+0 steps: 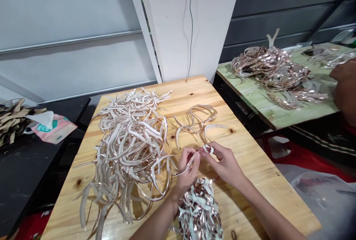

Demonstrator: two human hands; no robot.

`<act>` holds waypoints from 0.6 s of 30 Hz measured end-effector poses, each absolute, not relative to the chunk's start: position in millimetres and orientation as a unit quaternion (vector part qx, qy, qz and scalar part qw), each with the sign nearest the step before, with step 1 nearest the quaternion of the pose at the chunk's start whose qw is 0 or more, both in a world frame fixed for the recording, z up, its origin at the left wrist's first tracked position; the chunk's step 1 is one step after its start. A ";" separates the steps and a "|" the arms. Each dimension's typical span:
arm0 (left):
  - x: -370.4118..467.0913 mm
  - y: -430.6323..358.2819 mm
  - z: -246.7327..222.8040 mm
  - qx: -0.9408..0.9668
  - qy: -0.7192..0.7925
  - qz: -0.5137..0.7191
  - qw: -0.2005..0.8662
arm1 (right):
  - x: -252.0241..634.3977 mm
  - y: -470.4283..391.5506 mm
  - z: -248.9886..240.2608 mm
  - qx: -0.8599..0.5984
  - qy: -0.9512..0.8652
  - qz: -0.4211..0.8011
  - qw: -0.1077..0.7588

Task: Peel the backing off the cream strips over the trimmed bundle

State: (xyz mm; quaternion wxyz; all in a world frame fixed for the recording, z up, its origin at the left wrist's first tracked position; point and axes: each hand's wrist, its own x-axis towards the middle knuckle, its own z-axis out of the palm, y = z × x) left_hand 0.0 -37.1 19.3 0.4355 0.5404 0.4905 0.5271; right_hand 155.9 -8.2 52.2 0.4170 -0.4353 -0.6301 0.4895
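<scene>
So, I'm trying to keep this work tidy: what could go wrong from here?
The strip in the left hand runs back toward the tangled pile, so it may snag there. The shiny bundle lies between the forearms, so an arm might knock it.

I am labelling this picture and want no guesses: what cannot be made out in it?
Head view:
Thin, shiny rose-gold strip: exact grip, hidden by left fingers and right fingers.
Ruffled, shiny rose-gold and white bundle: lower end, cut off by bottom edge.
Brown, rounded shape: cut off by right edge; identity unclear.
Soft pink and teal packet: lettering too small, blurred.
</scene>
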 end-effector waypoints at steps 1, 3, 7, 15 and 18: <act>0.4 -36.6 18.9 0.539 0.498 0.530 0.425 | 155.4 -8.6 52.5 -0.437 -0.623 0.496 0.419; 0.5 -35.7 18.5 0.548 0.505 0.530 0.404 | 154.8 -8.0 54.0 -0.436 -0.596 0.522 0.427; -1.1 -34.5 17.3 0.596 0.487 0.538 0.346 | 157.6 -3.3 59.1 -0.427 -0.527 0.592 0.434; -10.0 -32.5 24.6 0.657 0.389 0.560 0.323 | 166.2 -0.5 57.1 -0.372 -0.307 0.785 0.388; -14.1 -31.0 37.6 0.682 0.358 0.545 0.331 | 163.7 -0.5 53.6 -0.352 -0.245 0.820 0.378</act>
